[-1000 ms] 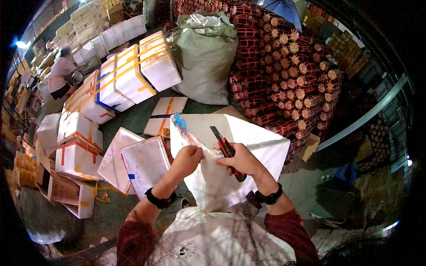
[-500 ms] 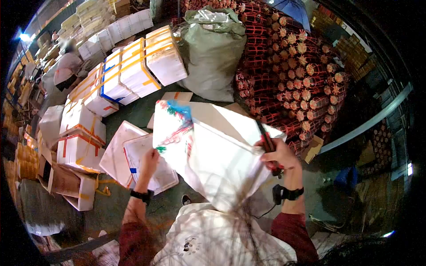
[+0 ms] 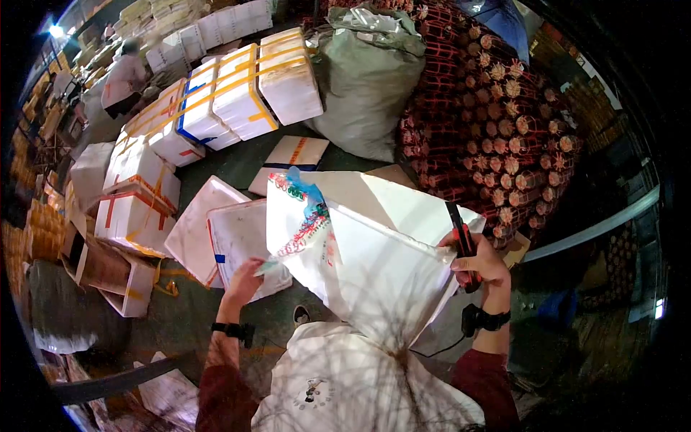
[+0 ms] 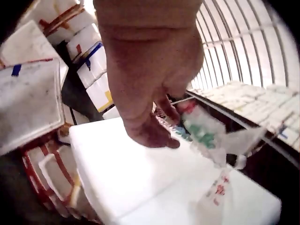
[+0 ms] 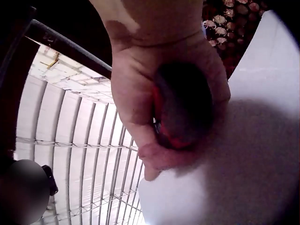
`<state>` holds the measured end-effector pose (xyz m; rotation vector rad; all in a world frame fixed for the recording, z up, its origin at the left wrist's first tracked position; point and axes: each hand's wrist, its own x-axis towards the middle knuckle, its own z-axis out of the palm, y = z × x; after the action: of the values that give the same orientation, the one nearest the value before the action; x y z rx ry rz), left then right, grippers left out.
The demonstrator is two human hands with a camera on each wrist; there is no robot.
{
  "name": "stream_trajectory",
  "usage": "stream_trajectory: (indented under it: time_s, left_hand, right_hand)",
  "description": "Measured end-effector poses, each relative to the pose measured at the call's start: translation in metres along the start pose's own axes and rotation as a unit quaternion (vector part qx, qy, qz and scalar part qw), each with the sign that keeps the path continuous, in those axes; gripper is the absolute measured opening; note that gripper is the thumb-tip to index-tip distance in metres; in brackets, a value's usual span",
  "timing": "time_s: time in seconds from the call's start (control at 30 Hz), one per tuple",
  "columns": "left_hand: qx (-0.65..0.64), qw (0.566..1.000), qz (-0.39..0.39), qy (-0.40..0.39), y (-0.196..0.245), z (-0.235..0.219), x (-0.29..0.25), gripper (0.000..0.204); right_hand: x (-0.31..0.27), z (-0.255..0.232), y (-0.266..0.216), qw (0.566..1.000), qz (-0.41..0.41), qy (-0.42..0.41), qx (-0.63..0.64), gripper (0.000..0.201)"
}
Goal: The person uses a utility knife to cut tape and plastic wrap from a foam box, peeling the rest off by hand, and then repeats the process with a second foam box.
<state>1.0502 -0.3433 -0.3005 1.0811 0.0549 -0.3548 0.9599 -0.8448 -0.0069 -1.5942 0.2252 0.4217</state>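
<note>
A white foam box (image 3: 381, 252) stands tilted in front of my body, its open top facing away. Clear plastic film (image 3: 306, 234) with red, green and blue print runs along its left side. My left hand (image 3: 243, 284) pinches the loose end of this film just off the box's left edge. In the left wrist view, crumpled film (image 4: 206, 133) hangs beyond the fingers. My right hand (image 3: 484, 263) grips a black and red utility knife (image 3: 463, 245), blade pointing up and away, and rests at the box's right rim. The right wrist view shows the knife's dark handle end (image 5: 183, 105) inside the fist.
Foam lids (image 3: 248, 241) lie on the floor to the left. Taped foam boxes (image 3: 237, 101) form a row behind them. A full woven sack (image 3: 367, 93) stands ahead, beside a high stack of red-netted bundles (image 3: 497, 122). Another person (image 3: 124, 83) works at the far left.
My hands have moved apart, the left drawing the film out leftward, the right carrying the knife to the box's right rim. The box has turned, showing more of its outer side.
</note>
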Motion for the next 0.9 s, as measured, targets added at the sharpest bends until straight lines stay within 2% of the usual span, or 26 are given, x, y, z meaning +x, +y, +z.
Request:
stream_trajectory:
  time_s: [0.03, 0.13, 0.2, 0.27, 0.33, 0.37, 0.43, 0.47, 0.53, 0.6, 0.67, 0.73, 0.8, 0.83, 0.9]
  left_hand:
    - [-0.144, 0.989, -0.018, 0.002, 0.018, 0.011, -0.003, 0.024]
    - [0.000, 0.989, 0.040, 0.144, -0.001, 0.007, 0.041, 0.028]
    - [0.172, 0.969, 0.124, 0.124, 0.028, 0.090, 0.054, 0.033]
    - [0.327, 0.936, 0.119, 0.056, 0.074, 0.171, 0.040, 0.037]
    - [0.418, 0.899, 0.129, 0.012, 0.074, 0.191, 0.051, 0.038]
    - [0.488, 0.852, 0.185, 0.042, 0.075, 0.195, 0.051, 0.031]
    - [0.310, 0.947, 0.089, 0.014, 0.076, 0.186, 0.053, 0.027]
    - [0.215, 0.976, 0.038, -0.001, 0.077, 0.181, 0.052, 0.025]
    - [0.200, 0.979, 0.027, 0.015, 0.077, 0.163, 0.042, 0.020]
    - [0.268, 0.957, 0.065, 0.094, 0.045, 0.100, 0.056, 0.013]
    - [0.285, 0.929, 0.111, 0.209, 0.039, 0.020, 0.066, 0.016]
    - [0.222, 0.922, 0.096, 0.302, 0.063, -0.028, 0.059, 0.012]
    - [0.151, 0.933, 0.143, 0.293, 0.075, -0.075, 0.063, 0.010]
    - [0.116, 0.936, 0.168, 0.287, 0.084, -0.081, 0.064, 0.010]
    - [0.182, 0.920, 0.156, 0.310, 0.098, -0.090, 0.070, 0.008]
  right_hand:
    - [0.000, 0.001, -0.003, 1.000, 0.006, 0.001, -0.002, 0.045]
    - [-0.002, 0.008, -0.012, 1.000, 0.015, 0.003, -0.014, 0.045]
    - [-0.002, 0.009, -0.019, 0.999, 0.019, -0.008, -0.035, 0.046]
    - [-0.001, 0.009, -0.017, 0.999, 0.008, -0.029, -0.038, 0.047]
    - [-0.001, 0.009, -0.016, 0.999, -0.002, -0.039, -0.038, 0.048]
    - [-0.003, 0.008, -0.012, 0.999, -0.003, -0.023, -0.032, 0.049]
    - [-0.006, 0.003, -0.005, 0.999, -0.006, -0.017, -0.027, 0.049]
    - [-0.008, -0.001, -0.001, 1.000, -0.007, -0.015, -0.023, 0.050]
    - [-0.013, -0.012, 0.009, 0.999, -0.028, -0.016, -0.025, 0.047]
    - [-0.017, -0.028, 0.023, 0.997, -0.058, -0.019, -0.044, 0.043]
    - [-0.038, -0.031, 0.018, 0.999, -0.034, 0.019, -0.020, 0.040]
    - [-0.040, -0.052, 0.038, 0.988, -0.139, -0.037, 0.053, 0.038]
    - [-0.052, -0.057, 0.039, 0.992, -0.122, -0.039, 0.011, 0.041]
    - [-0.053, -0.045, 0.031, 0.985, -0.170, -0.027, 0.017, 0.037]
    - [-0.055, -0.040, 0.023, 0.988, -0.152, -0.034, 0.016, 0.035]
